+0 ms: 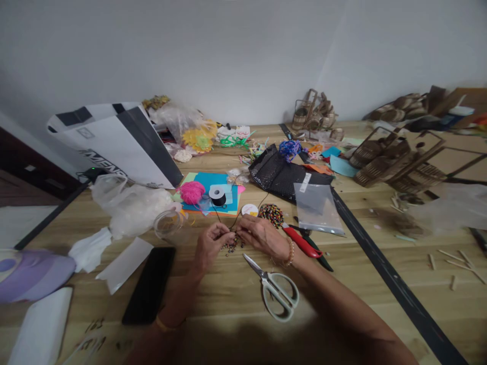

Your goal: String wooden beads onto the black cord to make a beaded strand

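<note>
My left hand [209, 246] and my right hand [266, 237] meet over the table, fingertips pinched close together on a thin black cord [218, 217]. The cord loops up behind the fingers near a spool of black cord [218, 196]. Just below the fingertips lies a small scatter of beads [229, 249]; whether a bead is between the fingers is too small to tell. A larger heap of multicoloured beads [271, 215] sits beyond my right hand, beside a round white label [249, 209]. White-handled scissors [280, 296] lie below my right hand, blades apart slightly.
Red-handled pliers [304, 243] lie by my right wrist, near a clear plastic bag [319, 208] and black bubble mailer [281, 175]. Pink yarn [191, 193] rests on coloured paper [209, 178]. A black phone [149, 285] is left; small wooden baskets [399, 159] stand right.
</note>
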A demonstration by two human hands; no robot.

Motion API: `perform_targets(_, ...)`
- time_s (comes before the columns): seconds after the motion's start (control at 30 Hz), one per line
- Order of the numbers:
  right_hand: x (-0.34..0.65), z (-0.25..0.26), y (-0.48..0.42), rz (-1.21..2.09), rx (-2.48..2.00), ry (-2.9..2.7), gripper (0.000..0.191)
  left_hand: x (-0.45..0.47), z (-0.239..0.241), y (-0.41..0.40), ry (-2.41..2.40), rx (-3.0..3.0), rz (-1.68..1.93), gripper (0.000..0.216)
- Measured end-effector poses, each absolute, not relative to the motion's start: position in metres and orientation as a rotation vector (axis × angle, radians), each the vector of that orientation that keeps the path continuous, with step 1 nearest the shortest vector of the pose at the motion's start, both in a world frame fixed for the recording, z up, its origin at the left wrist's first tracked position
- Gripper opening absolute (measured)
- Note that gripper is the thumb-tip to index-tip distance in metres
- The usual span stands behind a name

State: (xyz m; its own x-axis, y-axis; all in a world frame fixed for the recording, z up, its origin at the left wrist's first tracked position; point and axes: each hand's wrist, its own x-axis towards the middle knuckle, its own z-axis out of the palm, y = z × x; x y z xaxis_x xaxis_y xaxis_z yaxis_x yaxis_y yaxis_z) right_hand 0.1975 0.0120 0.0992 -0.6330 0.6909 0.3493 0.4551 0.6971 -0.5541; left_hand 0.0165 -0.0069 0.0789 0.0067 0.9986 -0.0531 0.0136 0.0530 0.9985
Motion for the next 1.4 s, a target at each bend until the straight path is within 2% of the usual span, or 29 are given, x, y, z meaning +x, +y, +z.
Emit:
perform_targets(0.17, 0.196, 0.103, 0.008, 0.434, -0.944, -2.434, 0.020, 0.014, 0.072, -0.007, 1.236, 1.217, 1.139, 0.013)
perform_targets(0.4, 0.195, 0.101, 0.007, 0.442, -0.873, -2.449, 0.017, 0.010, 0.074, -0.005, 1.149, 1.352, 0.969, 0.010)
perform_targets(0.53, 0.195, 0.102, 0.007, 0.562, -0.830, -2.399, 0.016, 0.010, 0.081, -0.005, 1.073, 1.317, 0.890, 0.012)
perform_targets(0.93, 0.199, 0.102, 0.014, 1.058, -0.866, -2.105, 0.007, 0.010, 0.076, -0.008, 0.936, 1.071, 0.950, 0.019)
perform_targets(1.07, 0.196, 0.105, 0.012, 0.989, -0.788, -2.118, 0.005, 0.011, 0.078, -0.008, 0.916, 0.975, 0.984, 0.024)
perform_targets(1.4, 0.192, 0.099, 0.013, 0.696, -0.674, -2.213, 0.017, 0.013, 0.069, -0.007, 0.892, 0.879, 1.048, 0.025)
